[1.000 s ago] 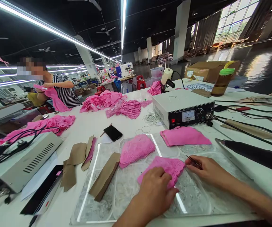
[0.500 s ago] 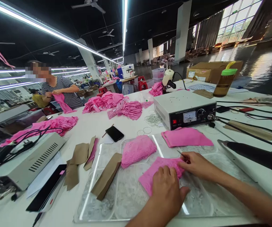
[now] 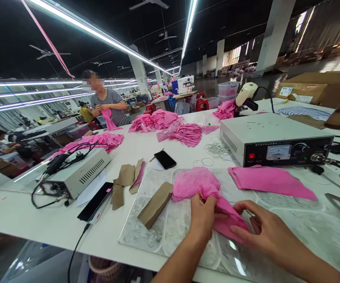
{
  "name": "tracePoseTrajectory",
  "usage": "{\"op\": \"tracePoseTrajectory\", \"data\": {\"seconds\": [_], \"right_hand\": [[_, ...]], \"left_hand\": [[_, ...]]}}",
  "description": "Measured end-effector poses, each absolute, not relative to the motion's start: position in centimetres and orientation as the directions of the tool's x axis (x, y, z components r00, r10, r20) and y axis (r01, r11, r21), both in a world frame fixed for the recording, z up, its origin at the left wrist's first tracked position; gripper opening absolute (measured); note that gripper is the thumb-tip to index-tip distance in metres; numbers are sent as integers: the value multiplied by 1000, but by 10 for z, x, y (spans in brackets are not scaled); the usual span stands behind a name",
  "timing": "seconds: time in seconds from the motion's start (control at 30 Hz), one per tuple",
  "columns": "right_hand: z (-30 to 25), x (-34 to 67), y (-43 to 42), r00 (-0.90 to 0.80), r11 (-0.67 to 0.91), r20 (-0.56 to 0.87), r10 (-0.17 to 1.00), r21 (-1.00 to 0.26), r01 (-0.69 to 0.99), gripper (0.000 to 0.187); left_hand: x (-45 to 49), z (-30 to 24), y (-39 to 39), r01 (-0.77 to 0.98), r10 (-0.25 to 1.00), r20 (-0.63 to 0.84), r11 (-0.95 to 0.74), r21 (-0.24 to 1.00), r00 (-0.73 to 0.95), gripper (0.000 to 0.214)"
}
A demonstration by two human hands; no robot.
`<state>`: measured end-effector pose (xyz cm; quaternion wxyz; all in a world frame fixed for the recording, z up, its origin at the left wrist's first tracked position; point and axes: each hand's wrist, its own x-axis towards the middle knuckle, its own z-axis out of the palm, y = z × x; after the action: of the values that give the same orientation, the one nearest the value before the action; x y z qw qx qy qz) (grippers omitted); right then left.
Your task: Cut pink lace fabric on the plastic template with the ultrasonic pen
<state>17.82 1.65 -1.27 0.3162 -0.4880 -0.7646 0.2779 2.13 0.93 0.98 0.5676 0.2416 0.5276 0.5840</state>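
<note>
My left hand (image 3: 203, 215) pinches a pink fabric piece (image 3: 226, 212) and lifts its left end off the clear glass sheet (image 3: 291, 232). My right hand (image 3: 260, 230) curls over the same piece from the right, fingers closed on its lower edge. Just behind lies a pile of pink lace pieces (image 3: 194, 182). A flat stack of pink fabric (image 3: 268, 181) rests to the right, in front of the white control box (image 3: 276, 138). The thin tool seen earlier in my right hand is hidden.
Brown paper templates (image 3: 156, 204) and a black phone (image 3: 165, 159) lie left of the glass. A second control box with cables (image 3: 78, 175) sits far left. Pink garment heaps (image 3: 170, 127) cover the table's far side, where a person in a striped shirt (image 3: 109, 104) handles pink cloth.
My head turned left and the view shifted. The pink piece lay flat under my left palm; now both hands have gathered it and raised it off the glass.
</note>
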Motion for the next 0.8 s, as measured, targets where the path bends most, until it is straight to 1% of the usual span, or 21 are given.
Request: {"op": "tracePoseTrajectory", "data": {"seconds": [0.07,0.13,0.23,0.27,0.3,0.33,0.37,0.4,0.43,0.47,0.5,0.53,0.6,0.63,0.67,0.7,0.73,0.8], "right_hand": [[-21,175,17,-350,479,331,876,-675,562,25],[-21,175,25,-365,599,477,800,-589,543,15],[-18,186,42,-402,762,676,617,-386,520,20],[-19,191,45,-436,796,703,562,-318,515,23],[-22,198,46,-482,820,703,524,-262,509,25],[-26,205,46,-530,833,680,507,-227,505,28],[-31,212,44,-571,834,640,514,-215,509,31],[-37,218,41,-594,824,599,537,-220,523,34],[-42,224,38,-598,805,563,571,-237,544,36],[-47,229,34,-586,779,535,609,-264,569,38],[-50,233,31,-564,750,512,648,-300,590,38],[-52,236,29,-538,719,489,687,-347,602,37],[-52,238,26,-485,640,418,768,-470,608,31],[-50,239,25,-455,580,362,814,-539,611,28],[-47,239,25,-411,499,292,864,-607,618,26],[-43,240,25,-357,400,211,910,-674,621,25],[-39,240,25,-300,294,129,945,-735,611,26],[-31,242,23,-222,89,-41,974,-834,544,27]], "left_hand": [[21,13,12,-515,904,-351,186,837,-245,16],[18,18,12,-545,901,-338,147,825,-270,19],[10,19,-2,-564,894,-328,107,819,-306,24],[6,15,-11,-549,893,-347,144,824,-287,27],[2,9,-22,-505,896,-380,224,834,-230,29],[-3,2,-35,-438,883,-441,336,834,-162,33],[-8,-5,-48,-322,848,-527,482,815,-63,34],[-13,-11,-60,-154,797,-603,599,786,21,35],[-18,-15,-70,29,798,-599,599,800,56,36],[-21,-17,-77,211,838,-541,518,829,70,34],[-23,-16,-81,386,896,-434,369,846,92,31],[-22,-14,-81,509,945,-298,192,839,134,27],[-15,-5,-73,624,972,-28,-127,771,232,17],[-9,-1,-65,644,960,65,-232,729,271,17],[-1,2,-56,668,946,123,-299,682,299,18],[7,4,-46,698,934,141,-340,630,328,17],[15,5,-37,732,926,126,-359,579,355,16],[27,4,-21,791,916,36,-364,491,399,17]]}}
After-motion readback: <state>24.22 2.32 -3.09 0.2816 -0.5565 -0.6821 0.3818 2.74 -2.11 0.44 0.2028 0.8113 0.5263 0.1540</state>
